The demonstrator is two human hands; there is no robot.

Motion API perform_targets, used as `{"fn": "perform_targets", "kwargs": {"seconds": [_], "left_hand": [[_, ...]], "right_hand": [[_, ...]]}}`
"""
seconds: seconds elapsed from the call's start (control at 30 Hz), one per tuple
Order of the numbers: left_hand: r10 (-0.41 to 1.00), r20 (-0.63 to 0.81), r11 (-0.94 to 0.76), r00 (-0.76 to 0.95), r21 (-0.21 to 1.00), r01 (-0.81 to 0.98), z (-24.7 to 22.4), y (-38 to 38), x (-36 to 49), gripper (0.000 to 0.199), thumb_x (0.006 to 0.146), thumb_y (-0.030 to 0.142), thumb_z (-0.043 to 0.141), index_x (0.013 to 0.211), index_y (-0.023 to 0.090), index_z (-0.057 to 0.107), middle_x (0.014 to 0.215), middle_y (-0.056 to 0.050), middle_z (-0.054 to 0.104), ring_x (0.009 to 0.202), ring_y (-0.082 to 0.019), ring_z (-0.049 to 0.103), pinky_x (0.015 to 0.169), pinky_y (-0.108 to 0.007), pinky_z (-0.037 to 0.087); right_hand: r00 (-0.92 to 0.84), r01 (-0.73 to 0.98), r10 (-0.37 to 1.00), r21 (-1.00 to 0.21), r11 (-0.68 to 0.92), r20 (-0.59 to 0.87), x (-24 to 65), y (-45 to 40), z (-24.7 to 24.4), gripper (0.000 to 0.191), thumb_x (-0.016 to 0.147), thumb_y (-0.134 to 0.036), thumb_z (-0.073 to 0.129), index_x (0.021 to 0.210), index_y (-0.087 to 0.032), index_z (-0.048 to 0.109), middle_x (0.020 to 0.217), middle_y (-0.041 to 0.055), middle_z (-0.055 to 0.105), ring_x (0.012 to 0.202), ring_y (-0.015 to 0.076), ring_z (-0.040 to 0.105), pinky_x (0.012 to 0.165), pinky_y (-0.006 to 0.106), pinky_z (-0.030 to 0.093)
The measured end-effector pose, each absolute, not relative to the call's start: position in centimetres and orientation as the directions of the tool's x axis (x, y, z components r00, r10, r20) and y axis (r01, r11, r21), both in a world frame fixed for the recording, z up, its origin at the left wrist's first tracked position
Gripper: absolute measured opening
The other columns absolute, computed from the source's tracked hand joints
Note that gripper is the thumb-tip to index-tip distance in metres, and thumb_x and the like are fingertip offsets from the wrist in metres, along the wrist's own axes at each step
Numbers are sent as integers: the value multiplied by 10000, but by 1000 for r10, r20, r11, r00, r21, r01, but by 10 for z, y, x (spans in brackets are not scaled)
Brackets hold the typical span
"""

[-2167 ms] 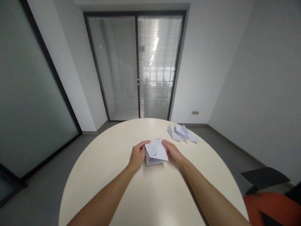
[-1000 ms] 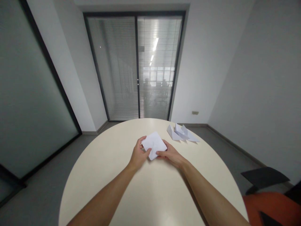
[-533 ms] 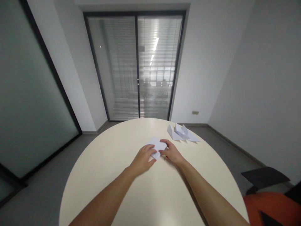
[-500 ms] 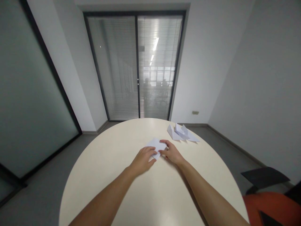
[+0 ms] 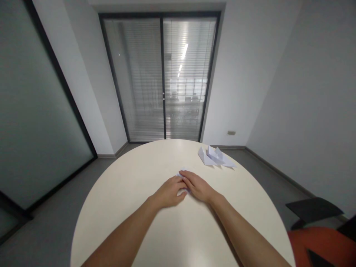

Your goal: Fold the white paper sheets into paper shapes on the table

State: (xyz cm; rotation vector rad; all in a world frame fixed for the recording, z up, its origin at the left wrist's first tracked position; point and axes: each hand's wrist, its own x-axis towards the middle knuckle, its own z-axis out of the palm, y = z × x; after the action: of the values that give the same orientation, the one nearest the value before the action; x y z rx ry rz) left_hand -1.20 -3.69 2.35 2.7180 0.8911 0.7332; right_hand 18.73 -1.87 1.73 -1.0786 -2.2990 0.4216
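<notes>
A small piece of folded white paper (image 5: 183,169) lies on the table near its middle, mostly hidden under my hands. My left hand (image 5: 170,191) holds the paper from the left, fingers bent over it and thumb at its near side. Across the paper and against the left fingertips lies my right hand (image 5: 197,185), its fingers stretched out and pressing down. Beyond them, to the right, several folded white paper shapes (image 5: 215,156) stand close together.
The round cream table (image 5: 125,185) reaches out in front of me. A chair with a red seat (image 5: 319,244) and black back stands at the right. Past the far table edge is a glass door with blinds (image 5: 133,81).
My right hand has moved left and flattened over the paper, covering most of it. The left hand stays nearly in place. The paper shapes at the right have not moved.
</notes>
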Motion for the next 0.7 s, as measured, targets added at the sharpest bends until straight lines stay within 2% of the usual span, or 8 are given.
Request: {"fn": "perform_targets", "kwargs": {"seconds": [0.13, 0.27, 0.43, 0.57, 0.63, 0.7], "left_hand": [[611, 406, -790, 679, 370, 490, 18, -35, -13, 238, 912, 229, 575, 1120, 234, 690, 1164, -61, 673, 1163, -216, 565, 1064, -360, 442], [665, 410, -747, 624, 374, 550, 11, -32, -13, 303, 889, 193, 586, 1181, 205, 665, 1270, -73, 653, 1223, -214, 555, 1097, -358, 427], [687, 379, -726, 620, 320, 608, 10, -31, -13, 328, 917, 250, 576, 1234, 204, 649, 1342, -74, 630, 1280, -225, 531, 1130, -377, 400], [661, 367, -750, 654, 296, 592, 19, -32, -18, 298, 938, 322, 576, 1203, 215, 659, 1240, -70, 678, 1206, -232, 562, 1069, -379, 440], [642, 361, -767, 676, 299, 568, 25, -34, -21, 284, 927, 342, 595, 1177, 226, 666, 1184, -64, 690, 1160, -233, 573, 1035, -374, 453], [626, 350, -780, 697, 309, 545, 29, -36, -24, 273, 907, 356, 623, 1149, 240, 672, 1143, -59, 688, 1123, -232, 581, 1008, -366, 460]], "right_hand": [[-497, 738, 849, -428, 522, 179, 193, -15, 4, 535, 1049, -413, 262, 1477, -169, 469, 1563, 114, 397, 1477, 291, 300, 1198, 539, 243], [-437, 815, 888, -355, 459, 144, 199, -12, 5, 523, 1032, -353, 318, 1504, -153, 423, 1587, 145, 340, 1487, 316, 267, 1183, 557, 251], [-450, 803, 879, -360, 474, 154, 200, -12, 9, 496, 1026, -310, 334, 1479, -156, 463, 1566, 154, 378, 1472, 296, 310, 1186, 532, 256], [-487, 769, 853, -371, 520, 186, 199, -14, 11, 468, 1018, -293, 364, 1445, -172, 510, 1538, 157, 428, 1458, 285, 343, 1180, 508, 270], [-497, 760, 842, -363, 539, 209, 196, -16, 15, 431, 1005, -282, 397, 1382, -169, 573, 1467, 154, 522, 1410, 282, 419, 1157, 483, 312], [-476, 761, 842, -361, 540, 254, 191, -19, 20, 370, 989, -275, 433, 1268, -159, 645, 1311, 145, 645, 1280, 268, 547, 1105, 442, 376]]}}
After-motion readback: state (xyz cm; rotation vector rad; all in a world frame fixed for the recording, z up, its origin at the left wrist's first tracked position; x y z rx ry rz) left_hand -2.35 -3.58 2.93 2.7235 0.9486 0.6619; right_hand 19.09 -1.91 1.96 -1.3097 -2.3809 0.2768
